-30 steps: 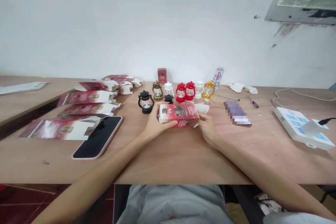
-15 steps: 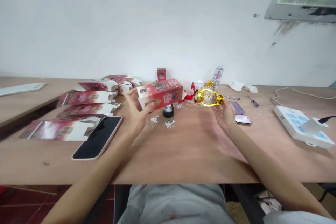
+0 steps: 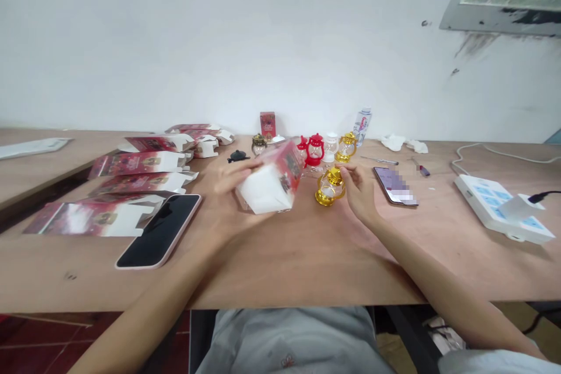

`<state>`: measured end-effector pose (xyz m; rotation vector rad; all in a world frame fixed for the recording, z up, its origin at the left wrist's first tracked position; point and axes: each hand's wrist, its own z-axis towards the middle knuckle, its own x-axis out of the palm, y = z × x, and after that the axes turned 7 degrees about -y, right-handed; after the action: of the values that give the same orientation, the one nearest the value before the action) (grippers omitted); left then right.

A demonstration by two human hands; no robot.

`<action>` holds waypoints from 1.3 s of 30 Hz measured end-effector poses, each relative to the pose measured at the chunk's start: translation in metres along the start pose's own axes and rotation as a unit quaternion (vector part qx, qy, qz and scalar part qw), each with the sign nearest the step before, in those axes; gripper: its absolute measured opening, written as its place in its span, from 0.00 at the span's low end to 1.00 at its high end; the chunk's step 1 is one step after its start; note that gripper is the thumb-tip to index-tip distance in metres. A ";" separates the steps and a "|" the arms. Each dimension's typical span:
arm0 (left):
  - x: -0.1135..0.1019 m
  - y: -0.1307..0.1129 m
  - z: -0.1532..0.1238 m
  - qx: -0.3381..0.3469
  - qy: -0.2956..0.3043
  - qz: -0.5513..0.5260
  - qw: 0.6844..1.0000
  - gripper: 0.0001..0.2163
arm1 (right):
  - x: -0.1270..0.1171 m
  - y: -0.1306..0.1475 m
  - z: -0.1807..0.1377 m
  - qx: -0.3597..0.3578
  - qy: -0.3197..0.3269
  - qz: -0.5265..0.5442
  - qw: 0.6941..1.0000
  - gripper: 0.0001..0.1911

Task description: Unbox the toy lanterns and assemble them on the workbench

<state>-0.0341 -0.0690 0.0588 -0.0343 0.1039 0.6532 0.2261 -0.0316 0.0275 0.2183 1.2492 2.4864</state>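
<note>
My left hand (image 3: 228,178), somewhat blurred, is closed on a red printed carton box (image 3: 287,166). The box is tilted, with its white end turned toward me and down. Opposite it, my right hand (image 3: 360,190) pinches a small gold lantern (image 3: 329,190) near its top. That lantern is upright, close to or on the table; I cannot tell if it touches. Behind the hands stand a red lantern (image 3: 314,150), a white lantern (image 3: 330,147) and another gold lantern (image 3: 346,148). A bronze-coloured lantern (image 3: 259,144) is partly hidden by the box.
Several flat red cartons (image 3: 135,162) lie at the left, beside a black-screened phone (image 3: 160,232). A dark cap-like piece (image 3: 238,155) and a small upright box (image 3: 267,123) are farther back. To the right are another phone (image 3: 395,186), a bottle (image 3: 362,125) and a white power strip (image 3: 504,207).
The box has turned so its white end faces me. My right hand has moved left and down, and the gold lantern has gone from sideways to upright. The back lanterns show more clearly.
</note>
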 end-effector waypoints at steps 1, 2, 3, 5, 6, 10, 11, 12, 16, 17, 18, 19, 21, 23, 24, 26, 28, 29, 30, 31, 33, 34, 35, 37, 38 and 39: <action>0.001 0.001 -0.001 0.049 -0.006 0.001 0.999 0.34 | -0.001 -0.001 0.000 -0.009 0.012 -0.014 1.000 0.15; 0.002 0.001 -0.003 0.099 -0.020 0.003 0.995 0.29 | -0.001 -0.002 -0.001 -0.018 0.024 -0.027 0.999 0.15; 0.004 0.000 -0.005 0.139 -0.033 0.008 0.990 0.24 | -0.002 -0.003 -0.001 -0.025 0.037 -0.040 0.998 0.16; 0.007 -0.002 -0.009 0.165 -0.033 0.033 0.985 0.18 | -0.003 -0.006 -0.002 -0.046 0.050 -0.075 0.995 0.17; 0.009 -0.004 -0.011 0.164 -0.026 0.043 0.985 0.17 | -0.003 -0.006 -0.004 -0.068 0.045 -0.096 0.992 0.18; 0.012 -0.010 -0.014 0.153 -0.011 0.077 0.985 0.16 | -0.001 0.000 -0.018 -0.220 -0.010 -0.145 0.965 0.19; 0.013 -0.011 -0.014 0.157 -0.019 0.087 0.984 0.15 | 0.000 0.005 -0.025 -0.257 -0.013 -0.138 0.956 0.19; 0.014 -0.012 -0.014 0.161 -0.028 0.097 0.982 0.15 | 0.001 0.010 -0.031 -0.287 -0.007 -0.126 0.949 0.18; 0.017 -0.015 -0.014 0.165 -0.031 0.132 0.977 0.11 | 0.006 0.033 -0.057 -0.353 0.096 -0.083 0.927 0.16; 0.018 -0.015 -0.014 0.168 -0.027 0.136 0.976 0.11 | 0.007 0.037 -0.062 -0.352 0.121 -0.078 0.925 0.16; 0.018 -0.016 -0.015 0.171 -0.022 0.137 0.975 0.10 | 0.008 0.039 -0.065 -0.345 0.137 -0.074 0.926 0.16; 0.019 -0.016 -0.016 0.174 -0.016 0.138 0.975 0.09 | 0.009 0.041 -0.067 -0.332 0.146 -0.071 0.929 0.16; 0.019 -0.016 -0.017 0.176 -0.009 0.139 0.974 0.09 | 0.011 0.041 -0.068 -0.301 0.150 -0.061 0.940 0.16; 0.019 -0.016 -0.017 0.172 -0.008 0.144 0.974 0.09 | 0.011 0.039 -0.067 -0.272 0.158 -0.053 0.948 0.15; 0.018 -0.016 -0.017 0.171 -0.009 0.148 0.974 0.10 | 0.011 0.039 -0.067 -0.258 0.163 -0.050 0.951 0.14; 0.018 -0.016 -0.016 0.173 -0.003 0.158 0.972 0.10 | 0.012 0.037 -0.067 -0.228 0.179 -0.043 0.956 0.13; 0.018 -0.016 -0.016 0.177 0.008 0.170 0.969 0.11 | 0.012 0.037 -0.067 -0.193 0.199 -0.027 0.960 0.13; 0.018 -0.017 -0.016 0.180 0.014 0.174 0.968 0.11 | 0.012 0.037 -0.067 -0.174 0.210 -0.014 0.962 0.12; 0.018 -0.017 -0.017 0.181 0.018 0.177 0.967 0.11 | 0.013 0.037 -0.067 -0.155 0.221 -0.002 0.963 0.11; 0.018 -0.017 -0.017 0.183 0.020 0.178 0.967 0.11 | 0.013 0.037 -0.066 -0.136 0.231 0.010 0.963 0.10; 0.019 -0.018 -0.018 0.185 0.022 0.181 0.966 0.11 | 0.013 0.036 -0.066 -0.106 0.243 0.029 0.964 0.09; 0.020 -0.018 -0.019 0.184 0.022 0.183 0.965 0.12 | 0.013 0.036 -0.066 -0.094 0.243 0.036 0.965 0.09; 0.020 -0.018 -0.020 0.183 0.023 0.185 0.965 0.12 | 0.013 0.036 -0.065 -0.085 0.241 0.040 0.966 0.09; 0.020 -0.018 -0.022 0.183 0.024 0.188 0.965 0.13 | 0.013 0.035 -0.065 -0.072 0.237 0.047 0.968 0.10; 0.020 -0.018 -0.022 0.184 0.023 0.188 0.965 0.13 | 0.014 0.035 -0.065 -0.067 0.236 0.049 0.968 0.10; 0.020 -0.018 -0.022 0.186 0.021 0.186 0.965 0.13 | 0.014 0.035 -0.065 -0.064 0.236 0.051 0.968 0.10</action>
<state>-0.0089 -0.0724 0.0344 0.3414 0.2764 1.0007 0.1865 -0.0941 0.0164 -0.3741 1.2625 2.7979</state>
